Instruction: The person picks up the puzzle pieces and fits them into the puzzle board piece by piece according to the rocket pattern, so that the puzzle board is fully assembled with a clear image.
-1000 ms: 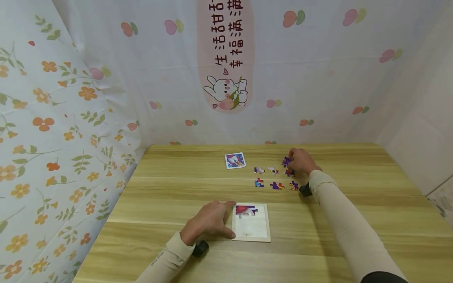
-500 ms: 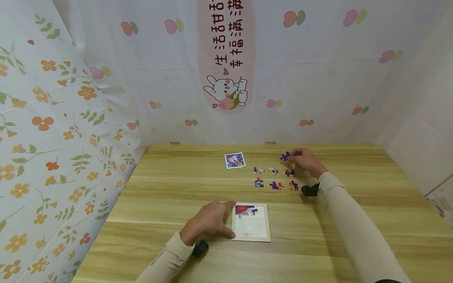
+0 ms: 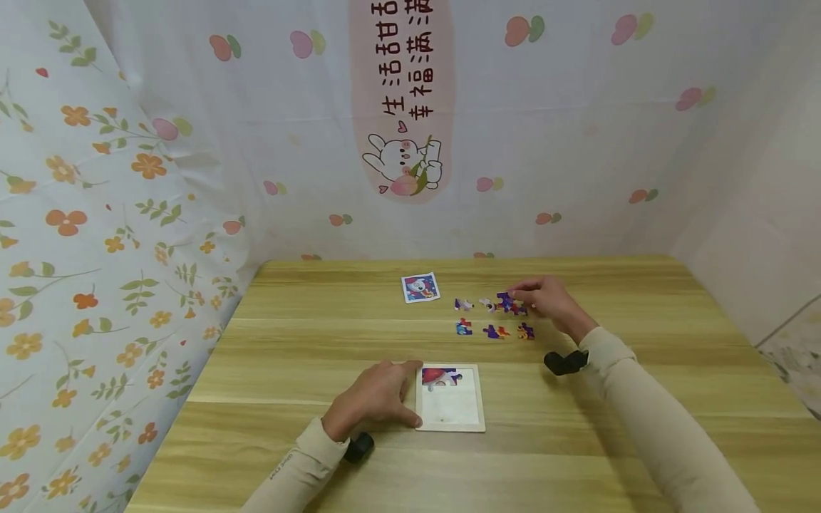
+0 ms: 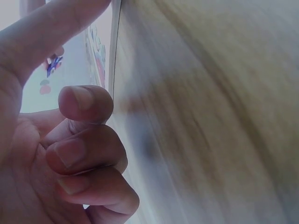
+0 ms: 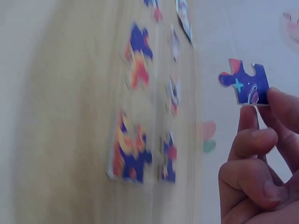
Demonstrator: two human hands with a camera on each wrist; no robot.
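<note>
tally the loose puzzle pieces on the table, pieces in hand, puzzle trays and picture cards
Loose pieces on the table: 6
Held piece, in the right hand: 1
Puzzle tray: 1
Picture card: 1
Total: 9

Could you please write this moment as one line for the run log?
right hand: pinching puzzle piece above table | left hand: touching frame, left side | frame: filled upper-left only | loose pieces: six on table

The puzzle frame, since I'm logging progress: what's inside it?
In the head view, the puzzle frame has a patch of puzzle in its upper-left part; elsewhere its pale backing shows bare. The backing under that patch is covered.
</note>
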